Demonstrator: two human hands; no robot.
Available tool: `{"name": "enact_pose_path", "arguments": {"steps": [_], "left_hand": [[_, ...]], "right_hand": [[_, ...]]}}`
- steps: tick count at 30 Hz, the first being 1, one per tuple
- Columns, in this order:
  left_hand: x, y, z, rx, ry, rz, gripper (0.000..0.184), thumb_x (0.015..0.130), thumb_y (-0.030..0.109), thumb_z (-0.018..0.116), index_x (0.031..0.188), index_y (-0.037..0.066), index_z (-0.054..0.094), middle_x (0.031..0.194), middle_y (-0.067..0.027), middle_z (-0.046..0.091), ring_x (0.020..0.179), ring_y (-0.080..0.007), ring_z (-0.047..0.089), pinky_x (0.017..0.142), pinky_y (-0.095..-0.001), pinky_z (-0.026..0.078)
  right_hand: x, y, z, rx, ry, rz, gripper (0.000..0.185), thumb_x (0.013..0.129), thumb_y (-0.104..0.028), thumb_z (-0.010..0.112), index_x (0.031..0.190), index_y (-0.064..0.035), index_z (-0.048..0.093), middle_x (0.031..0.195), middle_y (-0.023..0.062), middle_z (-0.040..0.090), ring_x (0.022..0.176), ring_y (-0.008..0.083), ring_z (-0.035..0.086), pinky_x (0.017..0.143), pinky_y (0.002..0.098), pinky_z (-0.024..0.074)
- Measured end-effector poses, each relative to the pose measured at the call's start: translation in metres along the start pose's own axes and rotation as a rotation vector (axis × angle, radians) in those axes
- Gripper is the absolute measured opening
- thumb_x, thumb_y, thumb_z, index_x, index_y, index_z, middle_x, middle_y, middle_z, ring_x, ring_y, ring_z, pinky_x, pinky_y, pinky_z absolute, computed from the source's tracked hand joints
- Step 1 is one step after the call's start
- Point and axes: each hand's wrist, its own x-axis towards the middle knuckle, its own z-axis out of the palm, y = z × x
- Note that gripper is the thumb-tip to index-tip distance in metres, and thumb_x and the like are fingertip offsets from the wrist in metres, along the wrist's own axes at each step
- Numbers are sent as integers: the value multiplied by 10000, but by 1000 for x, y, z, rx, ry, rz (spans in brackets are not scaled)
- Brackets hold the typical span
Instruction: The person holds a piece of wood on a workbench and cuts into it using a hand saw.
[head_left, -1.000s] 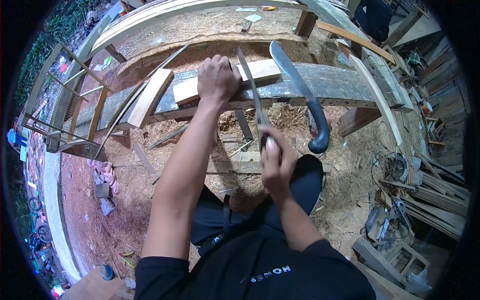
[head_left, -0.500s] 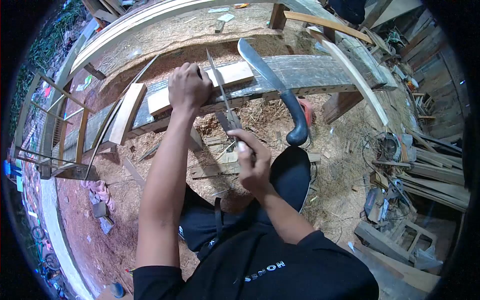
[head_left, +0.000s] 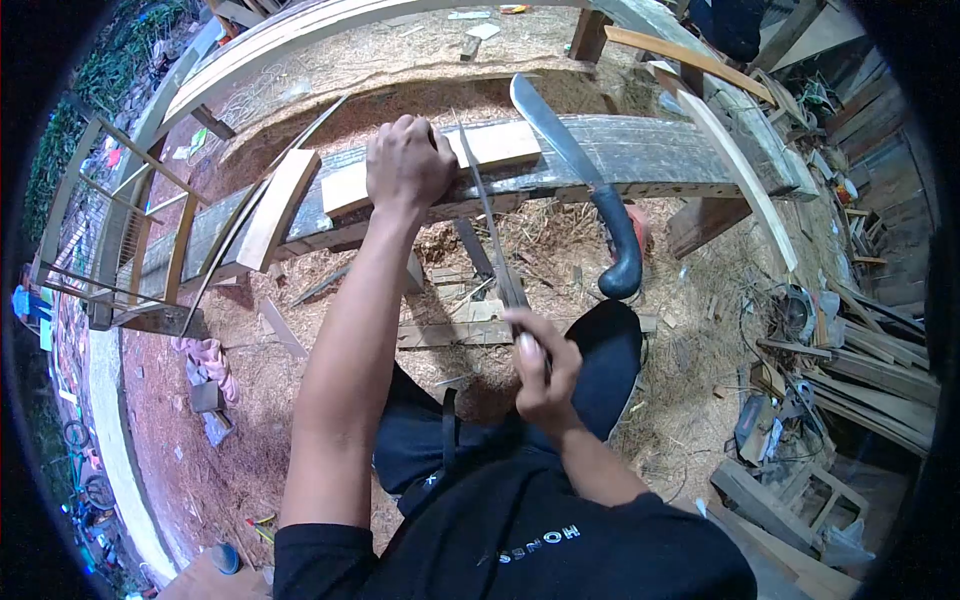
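My left hand point(head_left: 405, 165) is closed in a fist over a pale wooden board point(head_left: 510, 143), holding it down on a weathered beam point(head_left: 640, 150). Just right of that fist, the thin blade of a handsaw point(head_left: 487, 205) crosses the board, its tip pointing away from me. The saw's handle end is in my right hand point(head_left: 545, 365), fingers wrapped round it above my thigh. A machete point(head_left: 555, 130) rests on the beam to the right, its dark curved handle hanging over the near edge.
A second pale block point(head_left: 278, 210) lies across the beam at left, near a wooden frame point(head_left: 120, 220). A long strip point(head_left: 735, 165) leans over the beam's right end. Offcuts and shavings cover the ground. Stacked planks point(head_left: 870, 365) and a power tool point(head_left: 795, 315) lie right.
My right hand has drawn the saw back toward my body, so less blade reaches past the board. My left hand keeps its place on the board; the whole view has shifted slightly.
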Motion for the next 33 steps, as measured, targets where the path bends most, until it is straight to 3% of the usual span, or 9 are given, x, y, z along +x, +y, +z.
{"name": "enact_pose_path", "arguments": {"steps": [5,6,8,13,15,18,21,25,33], "left_hand": [[-1,2,-4,-7,-1,13,256,940,231,598,850,22,716,926,-173,704,916,-368,674,891,-479,520],[0,3,-6,-6,9,12,256,940,231,598,850,22,716,926,-173,704,916,-368,674,891,-479,520],[0,4,-7,26,-24,1,260,925,243,605,876,25,738,964,-163,729,958,-335,680,928,-451,519],[-1,3,-3,46,-6,12,268,931,248,603,882,23,742,964,-168,731,961,-334,683,914,-448,518],[-4,3,-4,9,-16,2,257,926,238,603,869,23,732,958,-170,720,959,-351,676,913,-461,516],[-2,3,-6,-35,16,9,248,917,234,610,859,22,725,947,-169,712,961,-362,673,917,-470,515],[0,3,-4,22,-4,5,264,921,262,615,876,38,748,979,-152,731,965,-326,671,928,-440,513],[-1,3,-3,2,-7,-9,254,919,249,609,858,30,722,961,-161,711,970,-350,665,931,-457,515],[2,2,-5,7,-64,-23,271,929,254,585,894,23,723,988,-171,719,970,-349,668,940,-472,511]], "right_hand": [[53,1,12,135,1,126,328,1038,-140,471,1228,-38,719,701,-83,477,570,11,369,518,235,264],[68,3,13,40,-40,128,307,1006,-80,501,1220,-29,714,900,71,714,686,100,579,621,296,458],[67,8,22,-20,-9,3,314,1003,-78,497,1226,-39,714,863,52,697,659,75,552,594,288,440],[5,-4,-3,33,-34,145,342,1012,-139,482,1240,-48,720,957,87,734,727,104,629,671,270,490],[11,-4,0,53,5,121,345,1015,-111,464,1232,-29,719,992,106,745,753,120,633,725,283,505],[74,1,17,57,-28,165,304,1018,-72,483,1198,-27,723,860,48,671,671,84,524,612,282,433],[65,4,21,58,12,30,306,1021,-73,487,1217,-44,721,757,23,620,613,75,470,559,288,385],[2,-4,-2,3,3,13,344,1005,-72,461,1226,-20,720,829,32,672,623,79,495,592,268,426],[62,6,19,49,-7,90,315,1005,-71,487,1215,-24,718,937,67,705,678,77,517,630,281,438]]}}
